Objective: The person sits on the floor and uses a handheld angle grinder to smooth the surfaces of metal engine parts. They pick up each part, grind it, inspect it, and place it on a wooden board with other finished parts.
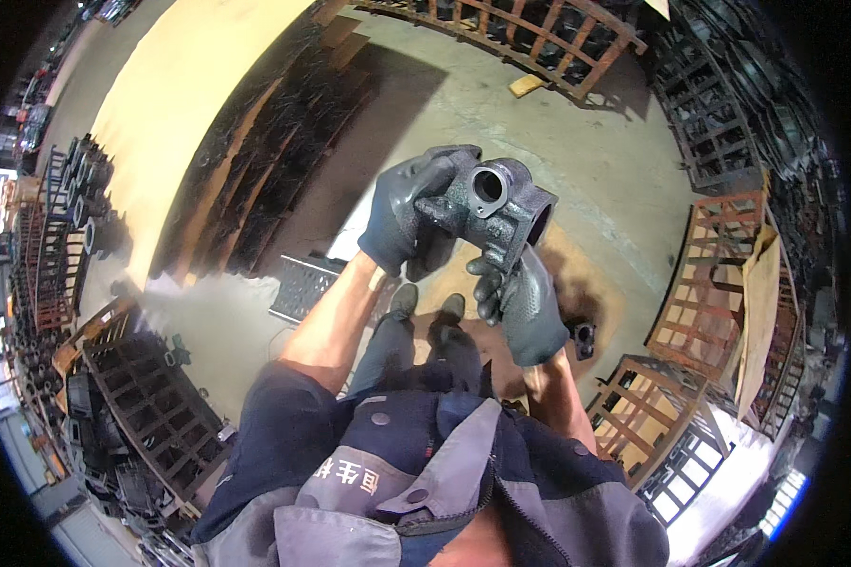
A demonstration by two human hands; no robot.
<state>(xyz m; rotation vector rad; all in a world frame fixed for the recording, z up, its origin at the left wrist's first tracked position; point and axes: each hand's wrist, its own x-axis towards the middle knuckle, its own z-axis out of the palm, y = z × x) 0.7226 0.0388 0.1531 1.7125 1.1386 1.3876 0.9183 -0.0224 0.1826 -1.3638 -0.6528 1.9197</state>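
I hold a dark grey cast metal fitting point(501, 203) with round open ports up in front of me, over the concrete floor. My left hand point(408, 215), in a dark glove, grips its left side, fingers wrapped over the top. My right hand point(518, 300), also gloved, supports it from below, fingers closed on its lower body. One round opening faces the camera. My shoes show far below the part.
A similar small casting point(582, 338) lies on the floor at the right. A metal grate point(304, 286) lies on the floor left of my feet. Rusty cage crates stand at the right point(719, 274), top point(529, 38) and lower left point(151, 397). Dark boards point(274, 142) lean at upper left.
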